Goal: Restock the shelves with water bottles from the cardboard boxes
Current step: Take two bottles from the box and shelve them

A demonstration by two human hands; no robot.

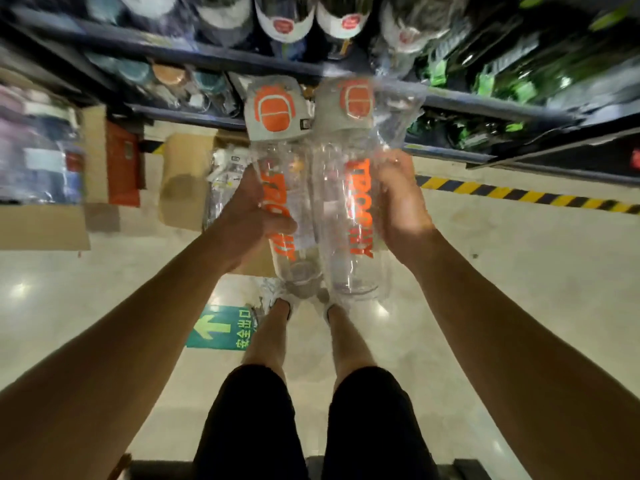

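Two clear bottles with grey lids and orange lettering are held side by side, touching, lids toward the shelves [346, 69]. Going left to right: a cardboard box [41, 223] lies at the far left on the floor, with a second box [187, 174] nearer the middle, holding at least one more wrapped bottle. The left hand [249, 216] grips the left bottle [287, 209], thumb curled across its front, fingers hidden behind it. The right bottle [346, 202], in a loose clear wrapper, is held by the right hand [398, 206], palm against its side, fingers curled round it. Two white-lidded bottles [311, 19] show sharply on the upper shelf; others are blurred. A yellow-black stripe [519, 194] runs along the floor at right.
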